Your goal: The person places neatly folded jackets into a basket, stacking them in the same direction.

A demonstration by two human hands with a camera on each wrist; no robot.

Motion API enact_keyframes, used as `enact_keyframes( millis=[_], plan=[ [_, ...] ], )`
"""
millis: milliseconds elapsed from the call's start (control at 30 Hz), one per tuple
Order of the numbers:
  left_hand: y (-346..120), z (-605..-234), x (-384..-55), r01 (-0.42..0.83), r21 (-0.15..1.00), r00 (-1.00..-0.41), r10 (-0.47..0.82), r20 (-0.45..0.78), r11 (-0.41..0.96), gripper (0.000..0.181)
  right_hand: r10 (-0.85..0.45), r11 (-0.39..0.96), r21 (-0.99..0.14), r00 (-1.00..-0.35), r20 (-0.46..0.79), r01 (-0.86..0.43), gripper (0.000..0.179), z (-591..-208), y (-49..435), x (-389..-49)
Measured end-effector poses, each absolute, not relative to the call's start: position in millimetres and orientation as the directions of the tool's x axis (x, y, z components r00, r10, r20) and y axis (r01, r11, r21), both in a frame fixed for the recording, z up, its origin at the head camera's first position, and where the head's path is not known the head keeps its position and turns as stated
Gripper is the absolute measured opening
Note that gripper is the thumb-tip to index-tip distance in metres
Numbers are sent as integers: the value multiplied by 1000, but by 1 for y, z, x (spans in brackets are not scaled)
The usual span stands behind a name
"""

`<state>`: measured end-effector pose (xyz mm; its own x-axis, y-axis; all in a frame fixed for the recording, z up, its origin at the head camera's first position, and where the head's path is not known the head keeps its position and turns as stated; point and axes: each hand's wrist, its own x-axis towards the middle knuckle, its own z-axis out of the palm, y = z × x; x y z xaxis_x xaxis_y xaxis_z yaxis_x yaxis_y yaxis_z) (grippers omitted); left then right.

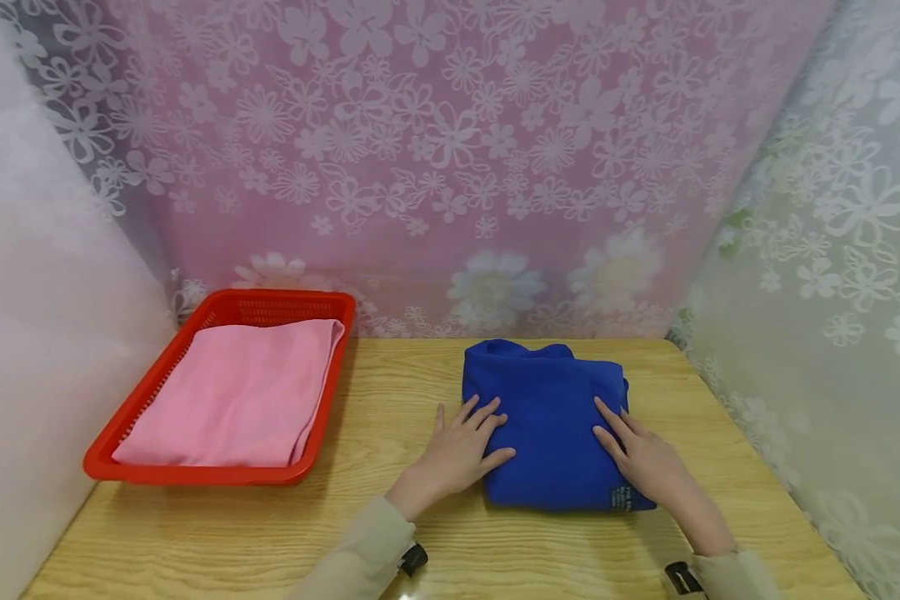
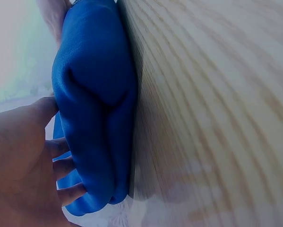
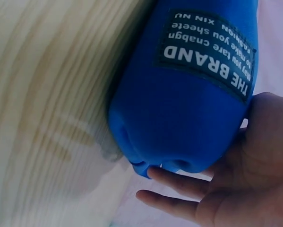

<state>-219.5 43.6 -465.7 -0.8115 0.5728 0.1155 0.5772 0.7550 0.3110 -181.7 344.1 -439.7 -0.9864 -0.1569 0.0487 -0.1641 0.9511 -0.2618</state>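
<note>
A person's left hand (image 1: 457,450) and right hand (image 1: 648,462) rest on opposite sides of a cloth (image 1: 547,433) on the right half of a table (image 1: 401,375). To its left, a basket (image 1: 195,475) holds another cloth (image 1: 240,392); a patterned backdrop (image 1: 420,167) stands behind.

You are in a small screened corner, homely in look.
Your wood-grain table (image 1: 405,375) is closed in on 3 sides: flower-printed pink sheeting (image 1: 450,150) rises behind the table, pale flowered sheeting (image 1: 855,275) runs along the table's right side, and whitish sheeting (image 1: 52,292) along its left. On the table's left part you have a red plastic basket (image 1: 195,476) bearing 1 folded pink cloth (image 1: 240,392); on the table's right half lies 1 folded blue cloth (image 1: 547,425), both household-style fabric goods. Whether this corner belongs to a home or a workplace, you cannot tell.
</note>
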Motion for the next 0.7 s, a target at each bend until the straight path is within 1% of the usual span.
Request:
enact_keyframes(
  millis=[233,533,700],
  plan=[
    [26,-466,-218,557,321,-826,552,116,766,60,-173,955,-222,-978,112,-195,58,-444,323,-181],
    [3,-468,-213,541,354,-836,532,132,763,60,-193,953,-209,-971,142,-220,56,-443,299,-179],
    [-7,-465,-212,529,358,-845,518,135,769,58,-214,956,-161,-959,187,-245,54,-441,285,-178]
  ],
)
